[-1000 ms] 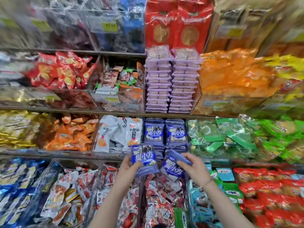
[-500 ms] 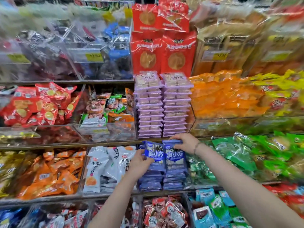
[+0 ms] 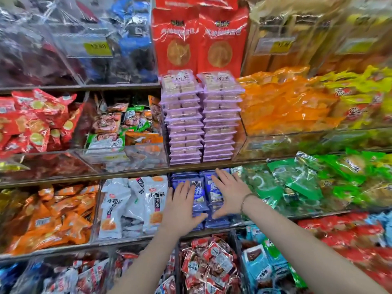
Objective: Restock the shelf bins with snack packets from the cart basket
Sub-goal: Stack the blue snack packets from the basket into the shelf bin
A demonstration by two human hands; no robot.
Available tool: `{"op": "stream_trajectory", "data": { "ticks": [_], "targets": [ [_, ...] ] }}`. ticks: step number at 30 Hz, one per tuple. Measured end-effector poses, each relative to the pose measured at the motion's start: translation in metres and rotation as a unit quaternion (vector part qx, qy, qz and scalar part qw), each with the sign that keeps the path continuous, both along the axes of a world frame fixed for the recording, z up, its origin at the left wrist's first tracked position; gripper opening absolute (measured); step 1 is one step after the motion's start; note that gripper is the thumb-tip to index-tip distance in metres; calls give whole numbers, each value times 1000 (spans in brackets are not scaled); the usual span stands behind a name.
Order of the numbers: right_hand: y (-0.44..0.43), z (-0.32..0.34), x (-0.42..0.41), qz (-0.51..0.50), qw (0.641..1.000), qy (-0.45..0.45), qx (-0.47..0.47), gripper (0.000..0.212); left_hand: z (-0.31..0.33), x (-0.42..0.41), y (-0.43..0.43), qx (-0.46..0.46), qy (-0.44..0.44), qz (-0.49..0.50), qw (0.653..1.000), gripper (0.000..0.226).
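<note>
Under the shelf (image 3: 127,174), left hand (image 3: 182,209) and right hand (image 3: 230,194) touch packets (image 3: 200,195).

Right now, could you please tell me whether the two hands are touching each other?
Apart. The head view shows the left hand and right hand spread open over the blue packets, with a strip of packet visible between their thumb tips.

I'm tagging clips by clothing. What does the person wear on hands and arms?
No sleeves show; both forearms are bare. A thin dark band circles the right wrist. Neither the left hand nor the right hand has a glove.
</note>
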State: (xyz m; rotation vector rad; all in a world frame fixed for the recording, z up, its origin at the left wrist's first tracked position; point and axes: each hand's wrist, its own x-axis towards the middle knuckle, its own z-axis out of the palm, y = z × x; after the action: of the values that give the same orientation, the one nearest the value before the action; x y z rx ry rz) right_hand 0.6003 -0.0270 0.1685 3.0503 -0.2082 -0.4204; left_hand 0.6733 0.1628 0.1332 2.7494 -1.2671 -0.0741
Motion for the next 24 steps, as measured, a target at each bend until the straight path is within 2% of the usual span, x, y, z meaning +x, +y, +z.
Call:
{"op": "stream_trajectory", "data": {
  "ticks": [2,4,8,10,14,18,22,24],
  "targets": [
    [3,-5,-2,32,998,14,-52,130,-1,1,-1,38,-10,7,999,113],
    [7,-11,-2,43,995,26,-88,128,-1,1,-3,69,-29,7,997,121],
    [8,-17,6,37,997,-25,-61,96,1,6,-5,88,-47,18,995,118],
    [7,-19,9,42,997,-47,-47,89,1,12,-4,93,-51,19,994,115],
    [7,-26,10,51,996,-58,-49,94,0,18,-5,112,-68,11,991,117],
    [7,-35,3,56,996,-63,-39,111,-6,14,-9,115,-95,-7,989,123],
    [10,-28,-6,57,995,-74,31,116,-1,12,-5,122,-86,-10,989,124],
    [14,-20,-17,54,985,-129,96,108,7,10,-3,93,-51,-14,994,124]
  ]
}}
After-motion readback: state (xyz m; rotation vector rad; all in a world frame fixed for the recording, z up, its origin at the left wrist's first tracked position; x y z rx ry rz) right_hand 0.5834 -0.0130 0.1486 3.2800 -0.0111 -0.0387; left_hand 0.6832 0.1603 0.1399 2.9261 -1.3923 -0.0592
